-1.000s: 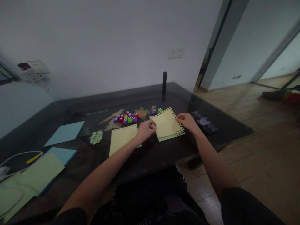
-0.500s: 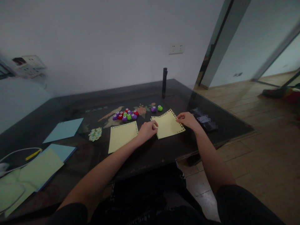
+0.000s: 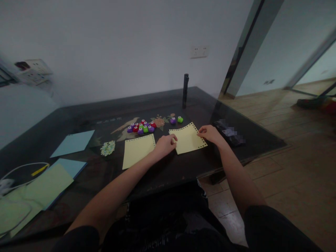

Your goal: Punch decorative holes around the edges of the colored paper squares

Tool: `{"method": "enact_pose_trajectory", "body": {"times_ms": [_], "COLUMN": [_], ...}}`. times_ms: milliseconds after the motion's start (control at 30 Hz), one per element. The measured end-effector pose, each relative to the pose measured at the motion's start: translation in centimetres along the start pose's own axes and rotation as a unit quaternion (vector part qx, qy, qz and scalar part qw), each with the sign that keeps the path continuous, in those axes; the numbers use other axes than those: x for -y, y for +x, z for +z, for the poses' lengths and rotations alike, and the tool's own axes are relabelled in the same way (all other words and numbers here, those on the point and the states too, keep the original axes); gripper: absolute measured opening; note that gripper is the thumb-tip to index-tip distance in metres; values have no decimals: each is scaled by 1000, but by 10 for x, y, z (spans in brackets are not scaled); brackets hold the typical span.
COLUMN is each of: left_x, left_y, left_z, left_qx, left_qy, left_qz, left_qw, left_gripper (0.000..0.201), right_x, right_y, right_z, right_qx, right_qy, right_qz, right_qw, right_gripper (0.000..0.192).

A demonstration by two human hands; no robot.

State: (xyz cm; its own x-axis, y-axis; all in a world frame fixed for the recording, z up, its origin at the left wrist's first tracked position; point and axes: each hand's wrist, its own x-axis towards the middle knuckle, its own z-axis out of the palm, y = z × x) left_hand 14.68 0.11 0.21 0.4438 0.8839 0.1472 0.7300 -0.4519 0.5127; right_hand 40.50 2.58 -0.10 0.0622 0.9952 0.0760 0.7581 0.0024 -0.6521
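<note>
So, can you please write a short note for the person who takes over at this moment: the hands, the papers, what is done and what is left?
Left hand: pinching the near-left corner of the pale yellow punched-edge paper sheet.
Right hand: fingertips on that sheet's right edge.
The sheet lies flat on the dark glass table.
Second yellow sheet lies left, punched along its top edge.
Small coloured punches sit behind.
Left: blue paper sheets unpunched.
</note>
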Motion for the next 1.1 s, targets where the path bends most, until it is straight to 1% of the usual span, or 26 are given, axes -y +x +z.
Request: {"method": "enact_pose_trajectory", "body": {"times_ms": [267, 433, 567, 733, 800, 933, 1100], "left_x": [-3, -6, -8, -8, -7, -6, -6], "left_y": [-2, -3, -3, -4, -3, -3, -3], "left_z": [0, -2, -3, -4, -3, -2, -1], "left_qx": [16, 29, 43, 44, 43, 40, 37], "left_qy": [27, 63, 81, 87, 90, 93, 100], "left_qz": [3, -1, -18, 1, 4, 12, 23], "left_qw": [999, 998, 996, 995, 995, 995, 994], "left_gripper": [21, 23, 24, 24, 24, 23, 21], "right_x": [-1, 8, 14, 13, 12, 10, 7], "right_y": [0, -2, -5, -6, -6, -5, -3], "right_z": [4, 3, 2, 2, 3, 4, 4], "right_qx": [-6, 1, -1, -8, -3, 6, 9], "right_qy": [-36, -78, -110, -122, -125, -127, -135], "right_qz": [-14, 10, 20, 17, 0, -36, -38], "right_qw": [999, 997, 994, 992, 992, 991, 990], "right_gripper": [8, 11, 19, 30, 29, 21, 18]}}
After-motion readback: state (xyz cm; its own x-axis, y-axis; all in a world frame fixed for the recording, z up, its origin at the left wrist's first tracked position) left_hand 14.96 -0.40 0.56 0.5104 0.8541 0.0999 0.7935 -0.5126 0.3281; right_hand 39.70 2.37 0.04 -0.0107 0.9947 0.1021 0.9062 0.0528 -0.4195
